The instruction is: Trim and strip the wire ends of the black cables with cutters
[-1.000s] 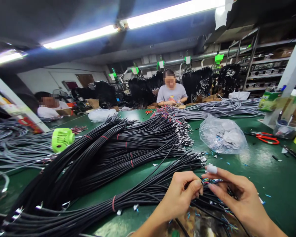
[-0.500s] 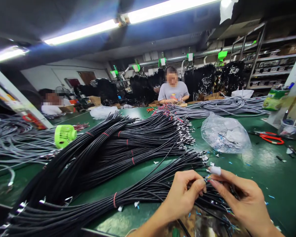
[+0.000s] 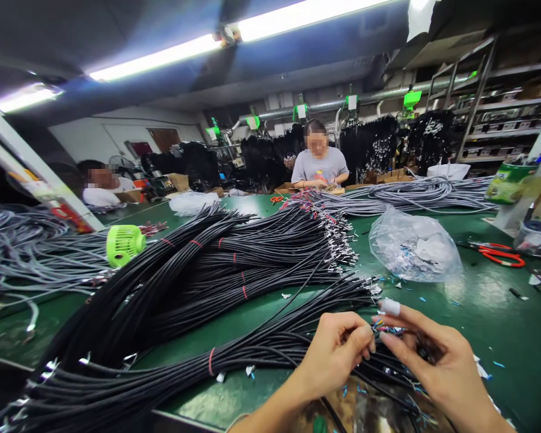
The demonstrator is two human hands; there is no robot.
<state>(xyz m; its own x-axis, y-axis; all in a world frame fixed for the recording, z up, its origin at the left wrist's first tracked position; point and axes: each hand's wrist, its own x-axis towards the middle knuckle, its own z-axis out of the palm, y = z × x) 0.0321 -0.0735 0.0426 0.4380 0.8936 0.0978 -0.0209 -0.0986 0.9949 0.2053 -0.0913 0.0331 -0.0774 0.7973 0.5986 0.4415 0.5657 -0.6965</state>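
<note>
My left hand (image 3: pixel 331 355) pinches the end of a black cable (image 3: pixel 270 352) whose thin coloured wires (image 3: pixel 382 328) stick out between both hands. My right hand (image 3: pixel 433 355) meets it from the right, thumb and taped forefinger closed on those same wire tips. Both hands hover just above the green table (image 3: pixel 500 325) near its front edge. Under and left of them lie large bundles of black cables (image 3: pixel 198 282) tied with red bands.
A clear plastic bag (image 3: pixel 415 246) of small parts lies beyond my hands. Red-handled scissors (image 3: pixel 500 254) rest at the right, a green fan (image 3: pixel 124 243) at the left. Grey cable bundles (image 3: pixel 415 193) cross the far table. Two people sit opposite, one (image 3: pixel 320 162) facing me.
My hands stay together on the wire ends, fingers shifting slightly. The view has drifted a little to the left and down.
</note>
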